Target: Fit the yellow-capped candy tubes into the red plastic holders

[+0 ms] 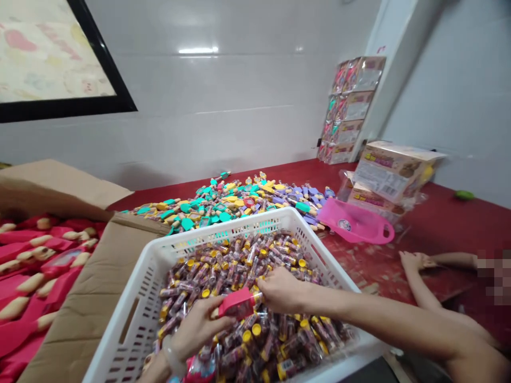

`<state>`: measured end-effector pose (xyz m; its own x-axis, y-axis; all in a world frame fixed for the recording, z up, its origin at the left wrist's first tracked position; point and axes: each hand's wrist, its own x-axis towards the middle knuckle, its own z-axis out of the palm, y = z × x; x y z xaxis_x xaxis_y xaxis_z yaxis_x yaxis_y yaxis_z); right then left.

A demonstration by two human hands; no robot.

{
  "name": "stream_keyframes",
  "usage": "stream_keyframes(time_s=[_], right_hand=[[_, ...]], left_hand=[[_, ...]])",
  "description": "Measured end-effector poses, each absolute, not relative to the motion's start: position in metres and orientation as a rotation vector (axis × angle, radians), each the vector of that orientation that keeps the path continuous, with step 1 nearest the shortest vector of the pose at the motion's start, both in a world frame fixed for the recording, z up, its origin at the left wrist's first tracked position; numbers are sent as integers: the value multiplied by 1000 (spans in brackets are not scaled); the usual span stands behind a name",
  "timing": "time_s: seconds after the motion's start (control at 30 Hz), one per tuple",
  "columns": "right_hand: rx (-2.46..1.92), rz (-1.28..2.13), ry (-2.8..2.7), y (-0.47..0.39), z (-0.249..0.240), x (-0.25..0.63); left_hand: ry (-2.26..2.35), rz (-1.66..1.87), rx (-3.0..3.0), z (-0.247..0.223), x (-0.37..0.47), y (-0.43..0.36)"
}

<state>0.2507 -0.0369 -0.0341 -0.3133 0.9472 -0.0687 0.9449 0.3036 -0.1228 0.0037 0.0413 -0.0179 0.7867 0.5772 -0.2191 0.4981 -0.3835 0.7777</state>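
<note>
Over a white plastic basket (293,214), my left hand (199,322) grips the beige handle end of a red paddle-shaped toy (237,303) with a clear window. My right hand (281,290) is closed at the toy's other end, fingers pinched on a small clear tube (258,297) that touches it; the fingers partly hide the tube. Under both hands the basket is filled with small clear tubes with yellow caps (207,292). Near my left wrist lies a bright pink and blue packet (199,368), partly cut off by the frame.
An open cardboard box (75,303) of red toys with beige handles stands left. Behind the basket lies a heap of green, yellow and purple toys (215,205). To the right are a pink scoop (355,221), printed cartons (387,173), stacked packs (347,119) and another person's hands (415,260).
</note>
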Motion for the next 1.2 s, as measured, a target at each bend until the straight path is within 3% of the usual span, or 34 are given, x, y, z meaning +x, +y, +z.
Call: stream_keyframes(time_s=[0.07, 0.13, 0.17, 0.27, 0.33, 0.4, 0.53, 0.57, 0.77, 0.83, 1.0, 1.07, 1.2], right_hand=[[-1807, 670, -2497, -38, -32, 253], [-1757, 885, -2450, -37, -39, 254], [-1751, 805, -2452, -36, -45, 254], [-1724, 147, -2481, -31, -63, 253], [-1655, -21, -2500, -29, -66, 253], [-1678, 172, -2488, -30, -61, 256], [-1670, 997, -2365, -34, -53, 265], [-1673, 1020, -2347, -35, -54, 266], [-1713, -152, -2545, -35, -46, 259], [-1788, -79, -2609, -35, -36, 256], [-1744, 877, -2562, -29, -32, 259], [-1760, 746, -2523, -26, -41, 258], [-1813, 96, -2526, -26, -52, 250]], left_hand=[[785, 152, 2234, -20, 2, 40], [791, 139, 2290, -23, 3, 39], [809, 102, 2245, -25, 4, 40], [908, -67, 1953, -29, 7, 44], [913, -89, 1852, -32, 7, 47], [884, 7, 1957, -35, 5, 48], [806, 164, 2346, -41, 4, 40], [809, 179, 2369, -41, 5, 39], [868, 18, 1744, -38, 11, 40], [794, 28, 1748, -40, 8, 41], [697, 446, 2361, -51, -6, 52], [755, 441, 2350, -53, -5, 55], [981, 59, 1862, -49, 5, 45]])
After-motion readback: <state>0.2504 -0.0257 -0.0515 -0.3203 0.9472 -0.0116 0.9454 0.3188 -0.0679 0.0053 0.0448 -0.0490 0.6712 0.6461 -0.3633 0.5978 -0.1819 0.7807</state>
